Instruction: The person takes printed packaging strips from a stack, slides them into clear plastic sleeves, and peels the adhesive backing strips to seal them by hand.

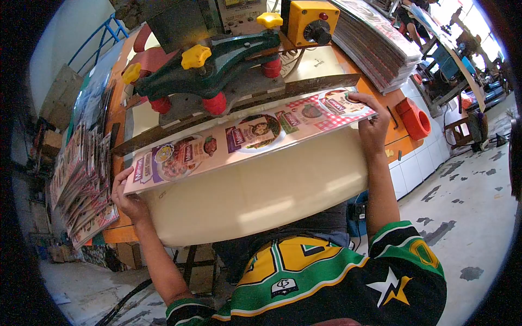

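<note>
A long printed panel [209, 146] with food pictures and a red checked pattern lies slantwise in front of me, its right end farther away. My left hand [129, 196] grips its left end, thumb on the edge and the other fingers partly hidden. At the right end, my right hand [372, 120] is closed round the corner. Beneath the panel is a smooth cream work surface [266, 198] with a rounded front edge. The panel's far long edge is close to a metal bar [321, 84] on the machine; whether they touch I cannot tell.
Behind the bar stands a dark green machine frame [234, 60] with yellow knobs and red feet. A yellow control box [312, 24] sits above it. Stacked printed panels stand at left [87, 179] and back right [375, 43]. A red-orange holder [413, 118] is at the table's right edge.
</note>
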A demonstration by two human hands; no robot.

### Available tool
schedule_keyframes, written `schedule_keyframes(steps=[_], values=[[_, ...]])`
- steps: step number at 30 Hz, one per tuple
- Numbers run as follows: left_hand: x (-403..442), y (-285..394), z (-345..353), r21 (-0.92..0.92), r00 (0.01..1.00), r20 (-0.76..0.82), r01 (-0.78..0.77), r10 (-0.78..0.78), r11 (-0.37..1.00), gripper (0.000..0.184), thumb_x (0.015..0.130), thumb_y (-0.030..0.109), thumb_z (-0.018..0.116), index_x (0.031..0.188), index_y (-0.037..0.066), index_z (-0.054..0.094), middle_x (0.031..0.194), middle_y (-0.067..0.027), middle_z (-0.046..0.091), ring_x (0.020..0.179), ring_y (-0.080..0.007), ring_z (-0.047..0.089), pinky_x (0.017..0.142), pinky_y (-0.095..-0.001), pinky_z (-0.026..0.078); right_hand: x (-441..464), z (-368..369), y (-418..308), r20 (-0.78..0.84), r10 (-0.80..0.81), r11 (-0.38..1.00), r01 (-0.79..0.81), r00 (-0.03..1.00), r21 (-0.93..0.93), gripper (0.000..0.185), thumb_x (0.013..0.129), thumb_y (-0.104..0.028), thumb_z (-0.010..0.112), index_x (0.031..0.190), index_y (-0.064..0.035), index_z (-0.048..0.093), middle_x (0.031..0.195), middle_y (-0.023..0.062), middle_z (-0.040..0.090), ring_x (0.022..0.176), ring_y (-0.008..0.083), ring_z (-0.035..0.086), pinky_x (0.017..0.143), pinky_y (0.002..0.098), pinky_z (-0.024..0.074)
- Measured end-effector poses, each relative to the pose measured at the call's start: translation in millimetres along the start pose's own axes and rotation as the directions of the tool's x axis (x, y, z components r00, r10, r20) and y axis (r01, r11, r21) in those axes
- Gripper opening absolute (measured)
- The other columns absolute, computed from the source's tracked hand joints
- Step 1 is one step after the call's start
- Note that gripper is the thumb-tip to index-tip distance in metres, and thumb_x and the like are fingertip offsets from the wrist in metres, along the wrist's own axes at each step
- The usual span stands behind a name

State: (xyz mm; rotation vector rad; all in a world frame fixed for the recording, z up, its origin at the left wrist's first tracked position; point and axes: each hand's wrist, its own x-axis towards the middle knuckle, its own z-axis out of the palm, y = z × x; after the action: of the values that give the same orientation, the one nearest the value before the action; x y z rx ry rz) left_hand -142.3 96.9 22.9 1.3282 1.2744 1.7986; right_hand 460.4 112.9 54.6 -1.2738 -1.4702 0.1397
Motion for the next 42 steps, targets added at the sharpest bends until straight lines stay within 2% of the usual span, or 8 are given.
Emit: schedule_keyframes(steps=[6, 11, 19, 21, 24, 31, 33, 42], values=[[0, 4, 9, 0.148, 0.999, 0.041, 0.018, -0.024, 0.989, 0.042, 0.099, 0.018, 0.04, 0.117, -0.007, 0.069, 0.111, -0.0148, 0.073, 0.096, -0.0193, 0.069, 0.081, -0.0302, 0.054, 1, 0, 5, 0.036, -0.005, 0.995, 0.008, 0.999, -0.097, 0.02, 0.096, -0.012, 0.064, 0.108, -0.0021, 0.077, 0.1, 0.0126, 0.079, 0.094, 0.0203, 0.076, 0.083, 0.032, 0.0578], [-2, 12, 20, 0.16, 0.997, 0.045, 0.054, -0.062, 0.986, 0.045, 0.101, 0.02, 0.037, 0.123, -0.005, 0.068, 0.116, -0.0128, 0.072, 0.097, -0.0181, 0.069, 0.079, -0.0277, 0.054, 1, 2, 12, 0.044, -0.009, 0.988, 0.015, 0.999, -0.153, 0.021, 0.095, -0.013, 0.067, 0.109, -0.0031, 0.077, 0.1, 0.0129, 0.08, 0.095, 0.021, 0.077, 0.083, 0.0315, 0.0579], [-1, 4, 13, 0.142, 0.997, 0.052, 0.046, -0.054, 0.989, 0.046, 0.099, 0.022, 0.04, 0.124, -0.006, 0.066, 0.119, -0.015, 0.072, 0.104, -0.0205, 0.07, 0.084, -0.0295, 0.055, 1, 2, 3, 0.066, 0.079, 0.99, -0.07, 0.995, -0.125, 0.031, 0.09, -0.001, 0.06, 0.116, -0.0044, 0.077, 0.106, 0.0155, 0.079, 0.1, 0.0211, 0.077, 0.089, 0.0319, 0.0573], [-1, 4, 14, -0.028, 0.992, 0.021, 0.128, -0.128, 0.991, 0.049, 0.098, 0.025, 0.042, 0.126, -0.007, 0.064, 0.121, -0.0183, 0.07, 0.109, -0.0243, 0.069, 0.094, -0.035, 0.055, 1, 3, 5, 0.061, 0.065, 0.993, -0.058, 0.996, -0.103, 0.035, 0.088, 0.001, 0.059, 0.118, -0.0046, 0.077, 0.108, 0.016, 0.079, 0.101, 0.0211, 0.076, 0.09, 0.0319, 0.0569], [0, 1, 10, -0.109, 0.985, 0.008, 0.173, -0.173, 0.979, 0.05, 0.097, 0.027, 0.043, 0.128, -0.008, 0.063, 0.123, -0.0204, 0.069, 0.113, -0.0275, 0.068, 0.101, -0.0396, 0.053, 1, 3, 6, 0.062, 0.054, 0.995, -0.048, 0.997, -0.084, 0.042, 0.085, 0.005, 0.056, 0.121, -0.0048, 0.076, 0.111, 0.0167, 0.079, 0.104, 0.0213, 0.076, 0.092, 0.0319, 0.0563], [-1, 4, 10, -0.242, 0.984, 0.017, 0.178, -0.179, 0.954, 0.048, 0.1, 0.028, 0.043, 0.128, -0.006, 0.062, 0.124, -0.0192, 0.069, 0.118, -0.0274, 0.066, 0.106, -0.0394, 0.049, 1, 3, 1, 0.066, 0.052, 0.998, -0.049, 0.996, -0.047, 0.045, 0.084, 0.006, 0.056, 0.124, -0.005, 0.074, 0.113, 0.0168, 0.078, 0.107, 0.0215, 0.075, 0.094, 0.0316, 0.0547], [1, 0, 5, -0.318, 0.963, -0.024, 0.247, -0.268, 0.915, 0.045, 0.105, 0.032, 0.042, 0.122, -0.004, 0.064, 0.121, -0.0174, 0.069, 0.115, -0.0257, 0.066, 0.105, -0.0393, 0.049, 2, 4, 1, 0.062, 0.037, 0.999, -0.035, 0.997, -0.038, 0.044, 0.084, 0.006, 0.057, 0.123, -0.005, 0.075, 0.113, 0.0164, 0.078, 0.107, 0.0219, 0.075, 0.095, 0.0318, 0.0547], [4, -1, -2, -0.212, 0.961, -0.006, 0.269, -0.276, 0.94, 0.047, 0.11, 0.04, 0.043, 0.114, -0.001, 0.065, 0.111, -0.015, 0.071, 0.107, -0.0237, 0.067, 0.1, -0.0393, 0.051, 2, 2, 3, 0.147, 0.014, 0.995, 0.001, 0.989, -0.101, 0.037, 0.084, 0.003, 0.063, 0.117, -0.0043, 0.076, 0.109, 0.0166, 0.079, 0.104, 0.0248, 0.076, 0.092, 0.0335, 0.0565]])
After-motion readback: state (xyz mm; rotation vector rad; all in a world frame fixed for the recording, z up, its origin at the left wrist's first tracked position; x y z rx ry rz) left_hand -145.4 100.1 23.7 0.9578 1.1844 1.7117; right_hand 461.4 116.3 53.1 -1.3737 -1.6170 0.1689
